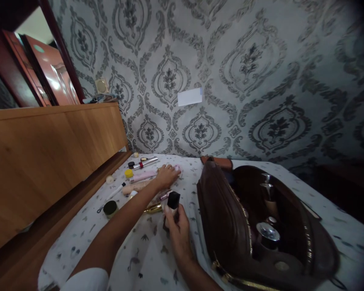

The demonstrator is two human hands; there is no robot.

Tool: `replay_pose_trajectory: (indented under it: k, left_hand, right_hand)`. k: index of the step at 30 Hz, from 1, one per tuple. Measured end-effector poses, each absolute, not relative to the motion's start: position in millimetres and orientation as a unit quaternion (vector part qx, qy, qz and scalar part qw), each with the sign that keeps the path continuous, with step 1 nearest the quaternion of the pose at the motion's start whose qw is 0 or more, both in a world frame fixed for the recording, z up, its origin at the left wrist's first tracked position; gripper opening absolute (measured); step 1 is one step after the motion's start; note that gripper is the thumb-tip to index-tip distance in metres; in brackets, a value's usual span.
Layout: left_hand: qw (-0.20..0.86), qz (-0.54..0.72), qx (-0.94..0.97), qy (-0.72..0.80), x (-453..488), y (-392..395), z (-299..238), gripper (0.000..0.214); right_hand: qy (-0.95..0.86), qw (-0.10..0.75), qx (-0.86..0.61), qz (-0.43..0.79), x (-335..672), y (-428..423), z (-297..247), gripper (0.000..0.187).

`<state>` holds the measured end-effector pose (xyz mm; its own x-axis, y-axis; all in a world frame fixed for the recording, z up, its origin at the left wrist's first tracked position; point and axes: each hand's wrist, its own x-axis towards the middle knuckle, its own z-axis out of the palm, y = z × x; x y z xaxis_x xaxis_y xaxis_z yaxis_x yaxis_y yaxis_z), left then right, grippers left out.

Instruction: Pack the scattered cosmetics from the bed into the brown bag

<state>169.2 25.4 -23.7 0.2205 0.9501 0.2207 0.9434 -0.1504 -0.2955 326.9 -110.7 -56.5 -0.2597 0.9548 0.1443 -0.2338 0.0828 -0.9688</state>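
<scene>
Right hand (182,230): wrapped round a small bottle (173,201) with a black top, just above the sheet and left of the bag.
Left hand (168,177): stretched out low, palm down, beside a small pink thing (177,167); I cannot tell if its fingers hold anything.
Sheet (153,256): white, with little plant shapes all over, a bit wrinkly, going back to the wall.
Things on the sheet: a yellow pot (128,173), a pink tube (144,176), a dark jar (110,208) and a shiny gold tube (154,208), lying about near the left arm.
Bag (216,214): brown, on the right, wide open, with a gold zip and a shiny-topped bottle (268,232) inside.
Wall (182,44): grey, with big swirly flowers and a white paper (189,97) on it.
Wood board (54,141): long and brown, along the left, with a pale box (101,85) at its far end.
Door (53,66): reddish and shiny, far back at the left.
</scene>
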Motion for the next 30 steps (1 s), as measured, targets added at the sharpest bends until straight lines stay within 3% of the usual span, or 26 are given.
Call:
replay_pose_trajectory:
  k: [8, 18, 23, 30]
  left_hand:
    - [0.098, -0.031, -0.712, -0.695, 146, -5, -9, 0.021]
    - [0.004, -0.254, -0.685, -0.683, 184, -119, -9, 0.030]
    - [-0.105, -0.437, -0.647, -0.616, 212, -162, -21, 0.033]
    - [-0.265, -0.486, -0.628, -0.547, 218, -167, -38, 0.041]
  right_hand:
    - [-0.543, 0.490, -0.339, 0.592, 330, -113, -50, 0.034]
    - [-0.516, 0.487, -0.321, 0.627, 330, -114, -47, 0.047]
    - [-0.520, 0.487, -0.307, 0.632, 326, -114, -53, 0.059]
    - [-0.528, 0.493, -0.280, 0.633, 323, -111, -58, 0.056]
